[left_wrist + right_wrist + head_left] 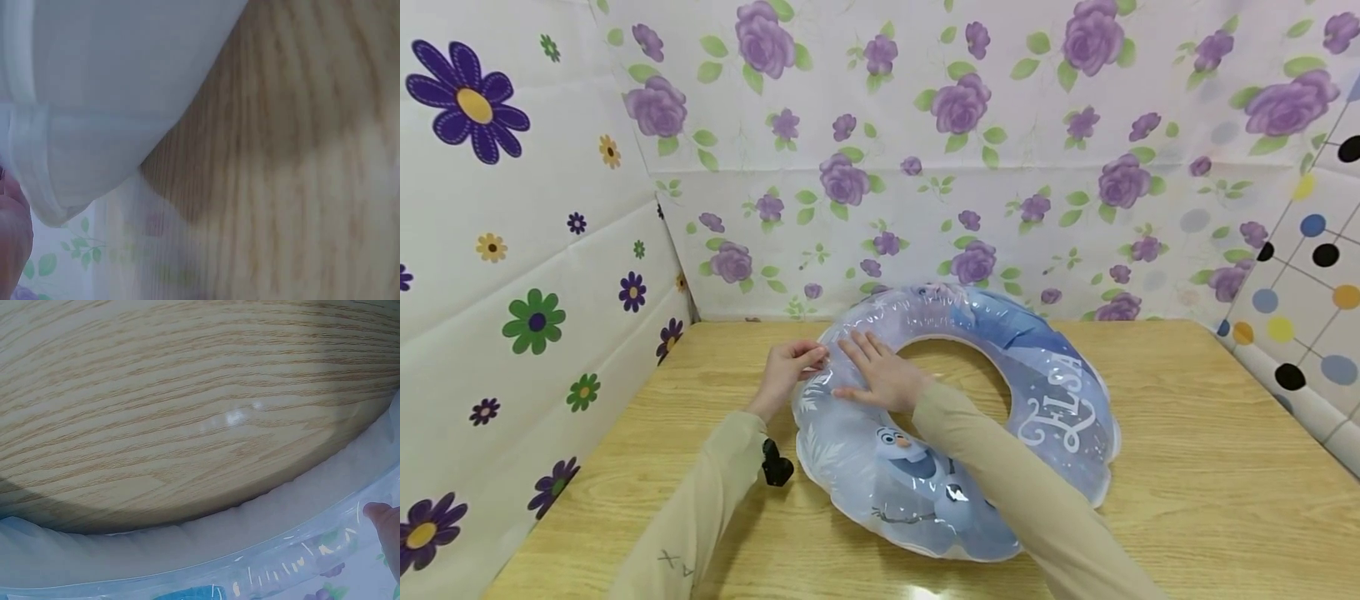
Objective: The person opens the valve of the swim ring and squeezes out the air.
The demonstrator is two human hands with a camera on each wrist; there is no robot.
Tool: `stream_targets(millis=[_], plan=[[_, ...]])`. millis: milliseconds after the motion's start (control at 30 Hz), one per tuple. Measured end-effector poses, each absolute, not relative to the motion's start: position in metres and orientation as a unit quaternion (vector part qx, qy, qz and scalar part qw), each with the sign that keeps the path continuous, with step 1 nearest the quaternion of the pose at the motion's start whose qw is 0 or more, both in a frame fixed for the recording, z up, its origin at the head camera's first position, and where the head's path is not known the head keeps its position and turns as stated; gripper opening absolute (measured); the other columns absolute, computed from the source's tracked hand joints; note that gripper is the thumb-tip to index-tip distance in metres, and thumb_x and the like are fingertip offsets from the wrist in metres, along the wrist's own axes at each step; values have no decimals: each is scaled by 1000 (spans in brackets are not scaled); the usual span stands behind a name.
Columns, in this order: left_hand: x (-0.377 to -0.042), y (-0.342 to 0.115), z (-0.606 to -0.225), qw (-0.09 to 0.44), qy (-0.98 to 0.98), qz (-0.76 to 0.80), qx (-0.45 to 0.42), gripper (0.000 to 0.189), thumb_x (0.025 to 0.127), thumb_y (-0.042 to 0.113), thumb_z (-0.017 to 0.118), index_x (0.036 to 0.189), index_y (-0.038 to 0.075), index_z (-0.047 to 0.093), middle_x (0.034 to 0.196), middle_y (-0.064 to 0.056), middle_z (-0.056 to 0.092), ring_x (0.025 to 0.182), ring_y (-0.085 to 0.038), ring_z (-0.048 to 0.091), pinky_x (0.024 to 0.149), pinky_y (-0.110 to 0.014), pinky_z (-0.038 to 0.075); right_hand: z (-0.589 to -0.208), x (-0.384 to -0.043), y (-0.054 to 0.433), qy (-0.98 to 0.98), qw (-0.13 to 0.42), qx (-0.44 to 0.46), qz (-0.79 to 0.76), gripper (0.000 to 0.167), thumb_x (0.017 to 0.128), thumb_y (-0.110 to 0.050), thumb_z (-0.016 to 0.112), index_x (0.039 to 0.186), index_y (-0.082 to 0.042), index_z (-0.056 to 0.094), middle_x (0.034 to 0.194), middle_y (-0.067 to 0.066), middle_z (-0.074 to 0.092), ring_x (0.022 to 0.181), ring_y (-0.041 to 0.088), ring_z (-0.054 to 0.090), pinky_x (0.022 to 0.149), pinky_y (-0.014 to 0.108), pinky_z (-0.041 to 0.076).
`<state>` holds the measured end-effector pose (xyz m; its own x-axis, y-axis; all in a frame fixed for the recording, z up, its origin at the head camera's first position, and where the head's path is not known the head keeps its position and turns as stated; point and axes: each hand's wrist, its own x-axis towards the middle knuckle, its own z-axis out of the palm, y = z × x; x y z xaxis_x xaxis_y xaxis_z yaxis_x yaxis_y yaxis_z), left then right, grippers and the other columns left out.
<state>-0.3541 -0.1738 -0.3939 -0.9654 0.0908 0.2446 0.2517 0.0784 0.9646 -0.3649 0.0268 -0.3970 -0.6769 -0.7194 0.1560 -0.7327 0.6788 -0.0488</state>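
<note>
An inflated swim ring (1063, 392) in pale blue and lilac, printed with a snowman and the word ELSA, lies on the wooden table. At its upper left outer edge my left hand (786, 375) pinches the ring with bent fingers; the exact spot between the fingertips is too small to make out. My right hand (887, 375) rests on top of the ring's left side, fingers spread. The left wrist view has the ring's white underside (112, 75) and a sliver of the hand. In the right wrist view a fingertip (384, 519) touches the clear vinyl.
The wooden table (1210, 433) extends on both sides of the ring, and its surface shows through the ring's hole. Flowered cloth (910, 217) hangs along the back, with more patterned cloth at left and right. A small black device (777, 465) sits by the left wrist.
</note>
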Motion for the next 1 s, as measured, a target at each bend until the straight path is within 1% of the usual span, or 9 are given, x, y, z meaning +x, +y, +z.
stream_targets(millis=[100,300,467,567,733,833,933,1000], plan=[[-353,-172,-395,68,-734,-669,-97,28,88,12,61,96,-15,60,81,-10,64,70,-14,60,66,-27,50,-397,-365,27,-914,67,397,53,83,89,-63,30,146,-10,4,147,19,6,132,36,4,104,40,11],[-352,-168,-399,77,-716,-692,-53,25,87,10,62,96,-13,62,75,-2,64,66,-12,60,61,-23,50,-398,-364,27,-913,63,398,59,82,89,-63,30,146,-11,5,148,18,5,132,35,3,104,40,11],[-354,-165,-401,86,-697,-711,-29,24,86,8,63,94,-14,62,73,-2,64,63,-11,60,58,-22,49,-398,-365,26,-913,66,398,59,81,89,-62,30,146,-10,5,148,18,4,132,35,3,104,40,11],[-355,-164,-403,80,-686,-723,-8,22,86,7,63,95,-13,62,71,-1,64,60,-10,59,57,-20,48,-399,-364,26,-914,61,396,60,82,89,-62,31,146,-10,4,148,18,3,132,35,2,104,40,10],[-355,-170,-404,71,-603,-794,38,16,89,-1,54,97,-15,56,60,-5,61,52,-12,60,52,-22,49,-401,-363,24,-910,57,406,60,84,88,-63,31,146,-9,2,147,19,2,132,36,1,103,41,11],[-355,-178,-403,62,-588,-806,39,16,92,-1,50,98,-16,52,59,-6,59,51,-15,61,52,-23,50,-403,-363,23,-908,54,412,50,86,88,-65,29,146,-9,-1,147,20,0,131,37,0,104,41,9],[-355,-181,-399,61,-622,-780,20,16,93,3,50,96,-13,53,63,-7,60,55,-15,62,56,-24,50,-404,-364,24,-909,60,411,44,86,88,-65,29,146,-8,0,147,20,1,131,37,1,104,41,8],[-355,-180,-396,70,-635,-769,11,16,93,5,51,94,-11,54,65,-8,61,57,-15,63,58,-24,50,-404,-365,26,-910,65,407,43,86,88,-64,30,146,-8,1,147,20,2,131,37,2,104,41,8]])
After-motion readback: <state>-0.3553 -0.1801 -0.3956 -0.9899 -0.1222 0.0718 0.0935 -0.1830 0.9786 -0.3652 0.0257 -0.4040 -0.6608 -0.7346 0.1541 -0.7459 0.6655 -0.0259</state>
